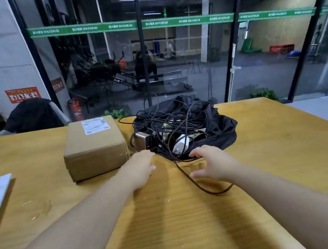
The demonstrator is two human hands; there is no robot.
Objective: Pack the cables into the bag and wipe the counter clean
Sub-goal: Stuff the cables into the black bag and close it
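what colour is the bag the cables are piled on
Black; the bag shows best in the head view, under the tangled cables.

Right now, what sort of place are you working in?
Probably a gym's front counter: the wooden counter faces a glass wall with a green "MAXIMUM" band, and exercise machines stand beyond it.

Both hands [179,167] reaching to black bag [222,131], tangled cables [170,119] inside, wooden counter [170,216]

A green strip [167,22] is running across the glass wall, repeating "MAXIMUM". "AIR" is showing on an exercise machine [119,79] behind. The box label [95,125] is staying illegible.
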